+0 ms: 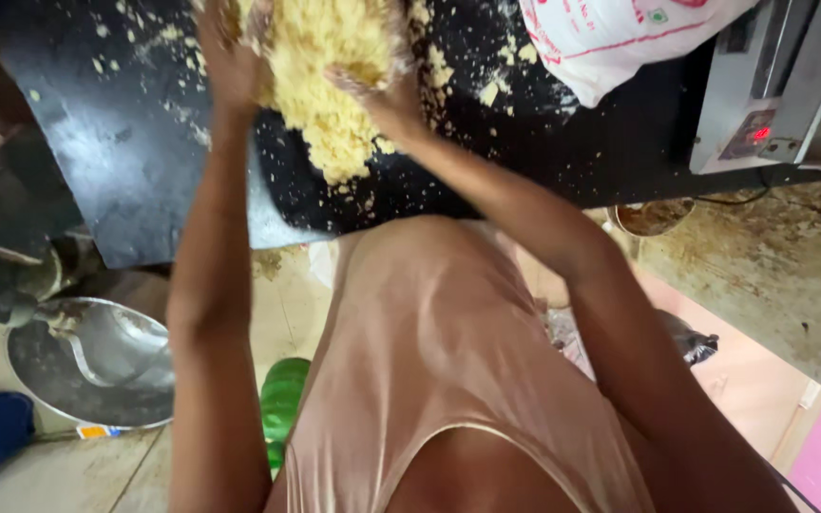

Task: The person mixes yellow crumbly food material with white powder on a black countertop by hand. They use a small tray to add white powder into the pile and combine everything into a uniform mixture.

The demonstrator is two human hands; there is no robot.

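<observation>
Head view, looking down over the person's chest to a dark worktop [125,142]. Item in hand: a heap of yellow crumbly dough [325,66], coarse and loose, lying on the far middle of the worktop. Left hand [230,52]: pressed against the left flank of the heap, fingers spread and bent onto it, coated in crumbs; fingertips run out of the top of the picture. Right hand [377,90]: on the right flank, fingers curled into the mass, gripping a clump of it. Both hands enclose the heap between them. Condition of the mass, as a judgement: part gathered, not yet bound; it looks grainy rather than smooth, and scattered crumbs [448,71] lie across the worktop to left and right, uncollected. Surroundings: a white printed sack [610,43] at far right, touching the worktop; a grey metal machine [781,85] with a small red lit display beyond it at the right edge; a wide steel bowl [87,366] on the floor at near left; a green object [282,399] on the floor beside the person's body, kind not discernible.
</observation>
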